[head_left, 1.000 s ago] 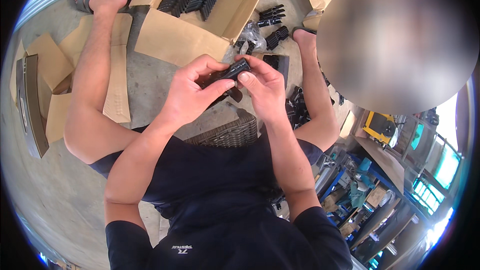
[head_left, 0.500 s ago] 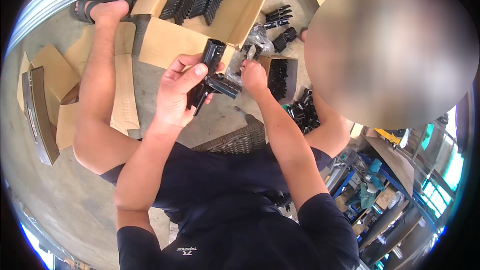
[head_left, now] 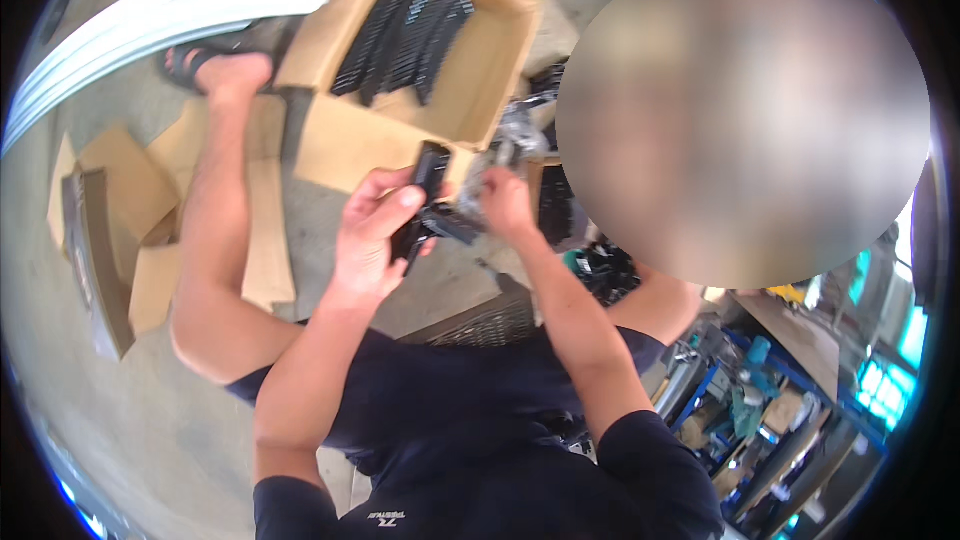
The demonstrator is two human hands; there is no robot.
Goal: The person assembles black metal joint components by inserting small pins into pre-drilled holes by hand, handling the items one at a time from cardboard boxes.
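My left hand (head_left: 375,235) and right hand (head_left: 505,202) sit close together over a black part (head_left: 428,202), so I see almost no gap between them. Straight ahead, the open cardboard box (head_left: 345,145) stands just beyond my fingers; its near wall blocks a low forward reach, though its top is open above the stacked black strips (head_left: 400,35). To my left, my bare leg (head_left: 215,220) and sandalled foot (head_left: 215,65) lie across the way, with flattened cardboard (head_left: 265,240) beneath. A bare patch of concrete floor (head_left: 445,285) just below my hands gives room to lower them. To my right, loose black parts (head_left: 555,205) crowd the floor.
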